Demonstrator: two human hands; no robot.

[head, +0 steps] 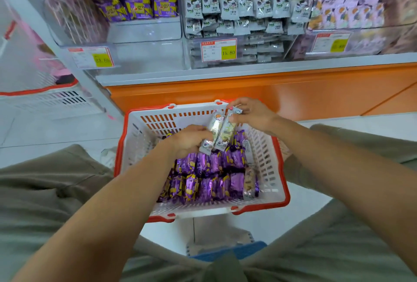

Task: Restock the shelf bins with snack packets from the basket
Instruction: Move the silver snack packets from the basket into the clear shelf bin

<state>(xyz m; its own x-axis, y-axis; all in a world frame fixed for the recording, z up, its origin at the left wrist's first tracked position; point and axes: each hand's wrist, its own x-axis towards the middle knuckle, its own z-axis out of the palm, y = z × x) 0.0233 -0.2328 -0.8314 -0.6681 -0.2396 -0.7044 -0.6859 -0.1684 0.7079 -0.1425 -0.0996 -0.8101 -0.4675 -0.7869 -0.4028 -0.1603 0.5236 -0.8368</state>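
Both hands grasp a small bundle of pale packets (222, 129): the left hand (191, 140) pinches its lower end and the right hand (253, 115) its top, just above the basket (285, 191) of purple packets (209, 182) beneath them. The film is probably light, slick and crinkly, so the sealed ends look like the best hold. How many packets the bundle holds is unclear.

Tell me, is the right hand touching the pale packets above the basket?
Touching. The head view shows the right hand pinching the upper ends of the pale packets, with no gap between them.
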